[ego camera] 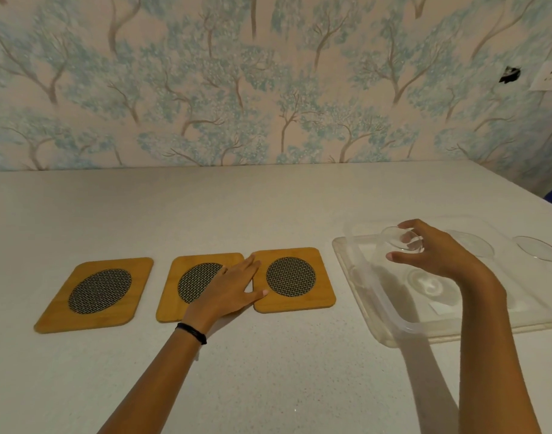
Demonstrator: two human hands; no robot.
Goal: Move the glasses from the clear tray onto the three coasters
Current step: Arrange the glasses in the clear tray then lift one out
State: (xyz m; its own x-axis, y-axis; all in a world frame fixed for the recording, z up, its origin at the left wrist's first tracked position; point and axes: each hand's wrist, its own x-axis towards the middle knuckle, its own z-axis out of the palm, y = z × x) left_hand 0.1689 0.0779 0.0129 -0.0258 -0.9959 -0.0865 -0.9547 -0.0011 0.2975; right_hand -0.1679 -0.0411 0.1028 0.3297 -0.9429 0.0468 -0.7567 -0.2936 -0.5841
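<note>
Three wooden coasters with dark mesh discs lie in a row on the white table: the left coaster [94, 295], the middle coaster [187, 277] and the right coaster [293, 278]. My left hand [234, 291] rests flat, fingers apart, across the middle coaster and the edge of the right one. To the right stands the clear tray [384, 321]. My right hand [437, 252] grips the rim of a clear glass [390, 245] from above, at the tray's left end. Two more glasses [475, 245] [539, 249] stand further right in the tray.
A wall with tree-patterned wallpaper [237, 89] runs along the table's far edge. The table's right edge [519, 195] slants behind the tray. A white wall socket [550, 76] sits at the upper right.
</note>
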